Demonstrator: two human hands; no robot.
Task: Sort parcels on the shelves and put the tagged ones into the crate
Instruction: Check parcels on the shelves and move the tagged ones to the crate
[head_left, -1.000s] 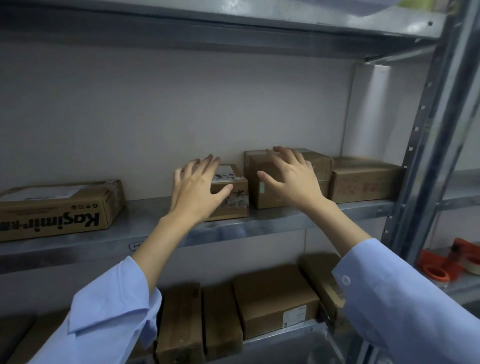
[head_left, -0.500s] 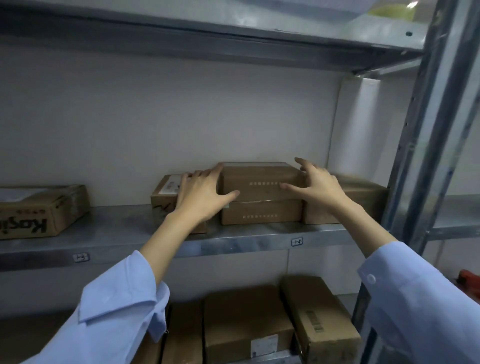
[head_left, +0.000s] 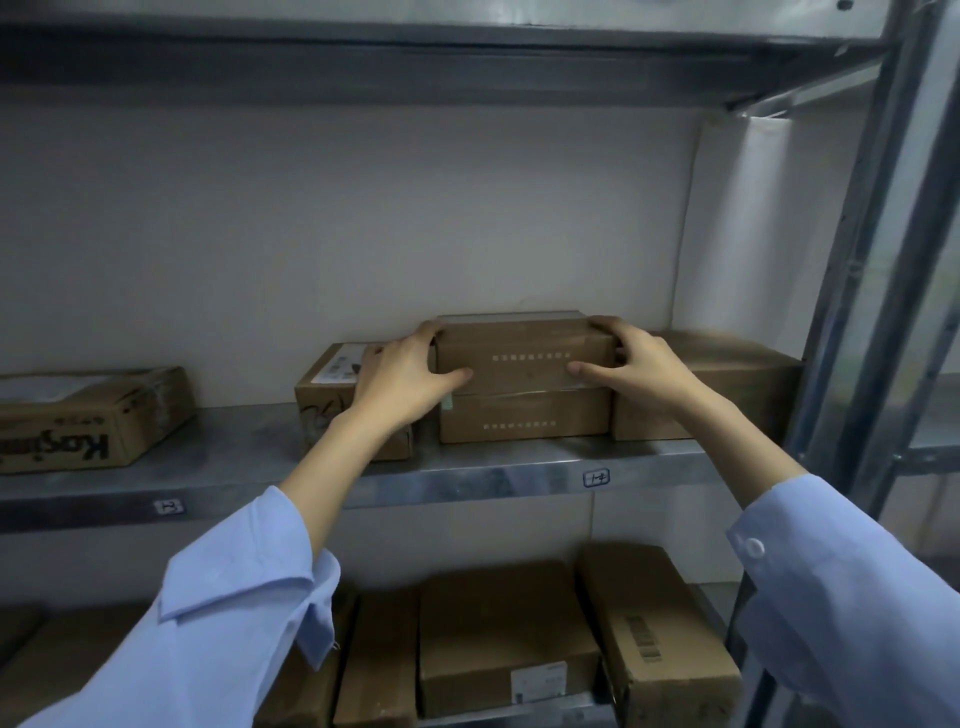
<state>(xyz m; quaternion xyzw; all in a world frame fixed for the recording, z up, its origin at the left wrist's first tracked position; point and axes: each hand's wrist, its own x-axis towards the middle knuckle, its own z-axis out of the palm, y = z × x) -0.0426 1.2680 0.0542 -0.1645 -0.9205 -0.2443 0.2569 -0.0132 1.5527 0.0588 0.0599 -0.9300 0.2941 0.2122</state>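
Hands clamp one parcel: left hand (head_left: 410, 379) and right hand (head_left: 641, 371) grip the short ends of the upper cardboard box (head_left: 524, 356), thumbs on its front face. Its long axis runs left-right, centred between the hands, neither nearer. It sits on the lower box (head_left: 524, 420). Five boxes on this shelf (head_left: 467, 486): the two stacked, labelled box (head_left: 332, 384) behind the left hand, plain box (head_left: 727, 384) beyond the right hand, printed carton (head_left: 88, 421) far left. Crate not in view.
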